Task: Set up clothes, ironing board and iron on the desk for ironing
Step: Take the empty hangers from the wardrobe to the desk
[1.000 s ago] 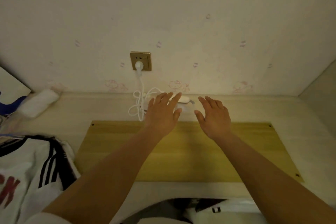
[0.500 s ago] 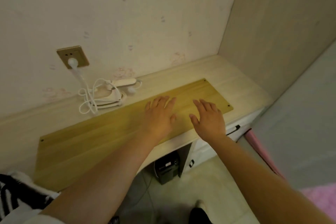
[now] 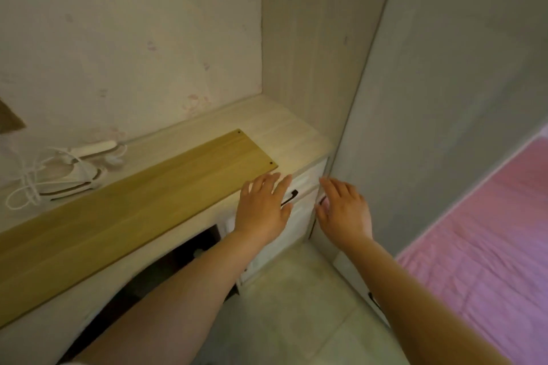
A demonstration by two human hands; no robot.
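Note:
A yellowish wooden board [image 3: 142, 207] lies flat along the pale desk [image 3: 284, 130]. Behind it at the left, a small white iron [image 3: 68, 179] rests with its white cord [image 3: 23, 187] coiled beside it. My left hand [image 3: 262, 209] hovers with straight fingers in front of the desk's right end, over the drawer fronts. My right hand [image 3: 344, 210] is held beside it, fingers also straight, near the corner of the side panel. Neither hand holds anything. No clothes are in view.
White drawers with a black handle [image 3: 289, 198] sit under the desk's right end. A tall pale side panel [image 3: 314, 38] closes the desk on the right. A bed with pink bedding [image 3: 480, 249] lies at the right. Tiled floor [image 3: 299, 314] is below.
The view has swung right and down, off the clothes and the socket. Both hands moved from over the board to beyond the desk's right front edge, by the drawers.

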